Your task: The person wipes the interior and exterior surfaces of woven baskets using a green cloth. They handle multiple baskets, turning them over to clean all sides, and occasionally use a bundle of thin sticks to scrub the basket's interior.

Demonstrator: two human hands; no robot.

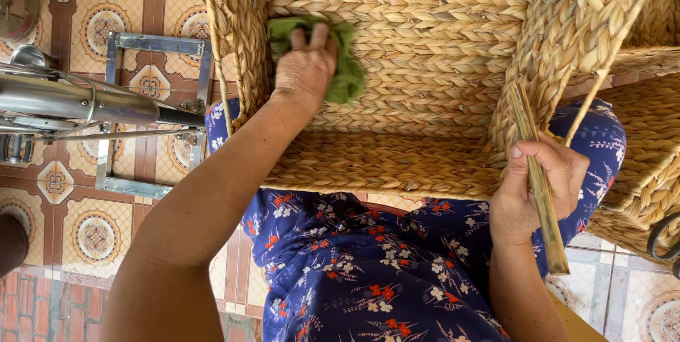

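The left hand [306, 65] presses a green cloth [346, 65] against the inner far-left wall of the woven basket [439, 44], fingers spread flat over the cloth — pinning it there, not clenched round it. The right hand [538, 186] is closed on a bamboo stick [538, 179] at the basket's near right corner, and the stick runs from the rim down past the fist. The basket rests on the lap — blue flowered cloth [354, 264] — with a metal frame [156, 115] on the tiled floor [85, 228] at left.
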